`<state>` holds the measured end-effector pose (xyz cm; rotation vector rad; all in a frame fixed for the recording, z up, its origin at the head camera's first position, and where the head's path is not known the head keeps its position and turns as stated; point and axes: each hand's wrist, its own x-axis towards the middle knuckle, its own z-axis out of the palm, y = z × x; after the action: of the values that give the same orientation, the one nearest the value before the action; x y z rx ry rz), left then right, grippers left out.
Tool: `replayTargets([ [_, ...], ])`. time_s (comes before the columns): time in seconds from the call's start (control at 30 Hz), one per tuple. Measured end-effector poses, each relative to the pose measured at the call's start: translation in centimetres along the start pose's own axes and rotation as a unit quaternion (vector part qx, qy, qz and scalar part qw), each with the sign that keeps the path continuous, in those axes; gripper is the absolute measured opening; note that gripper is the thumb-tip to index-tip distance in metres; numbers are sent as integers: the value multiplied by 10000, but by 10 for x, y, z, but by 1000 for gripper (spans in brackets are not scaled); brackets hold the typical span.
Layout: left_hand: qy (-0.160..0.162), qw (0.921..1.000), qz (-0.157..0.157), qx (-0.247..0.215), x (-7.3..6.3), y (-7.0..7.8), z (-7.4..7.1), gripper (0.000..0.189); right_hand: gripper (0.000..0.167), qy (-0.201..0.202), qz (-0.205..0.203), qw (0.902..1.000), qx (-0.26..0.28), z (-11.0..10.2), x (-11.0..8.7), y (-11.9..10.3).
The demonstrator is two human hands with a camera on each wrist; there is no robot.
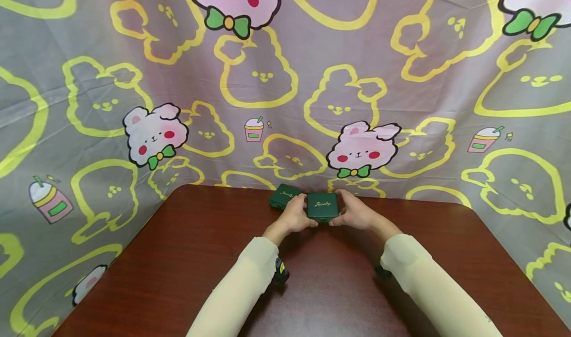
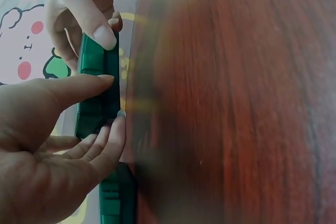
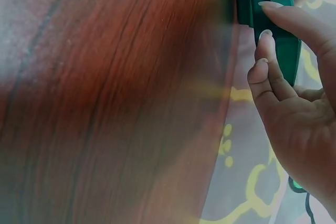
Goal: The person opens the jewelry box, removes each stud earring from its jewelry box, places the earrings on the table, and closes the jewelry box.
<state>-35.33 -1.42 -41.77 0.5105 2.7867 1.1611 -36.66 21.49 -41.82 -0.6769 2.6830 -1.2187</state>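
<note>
My left hand (image 1: 295, 215) pinches the green box (image 1: 323, 205) by its left side, my right hand (image 1: 357, 212) by its right. The box lies between both, near the desk (image 1: 196, 248)'s far edge, right of a second box (image 1: 283, 194).

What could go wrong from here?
1. The left hand is close beside the other green box; a sideways shift might nudge it.
2. Both boxes are near the far edge of the table, so a slip or push could send one over.
3. The held green box is gripped from both sides; if the right hand eases first, it may tip.
</note>
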Motion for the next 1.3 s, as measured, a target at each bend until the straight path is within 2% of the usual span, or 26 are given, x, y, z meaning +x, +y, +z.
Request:
replayTargets([
  [0.4,-152,9994,257,-171,-7,-3,-7,100,95,-22,-35,9999,108,2,-10,-8],
  [0.7,-178,9984,510,-183,-15,-6,-11,98,95,-40,-188,9993,335,7,-19,-13],
  [0.93,-299,9981,504,-170,-21,-6,-16,95,94,-105,-145,9986,488,11,-23,-18],
  [1.3,-307,9964,777,-153,-29,-4,-24,88,97,-95,-195,9992,349,14,-28,-30],
])
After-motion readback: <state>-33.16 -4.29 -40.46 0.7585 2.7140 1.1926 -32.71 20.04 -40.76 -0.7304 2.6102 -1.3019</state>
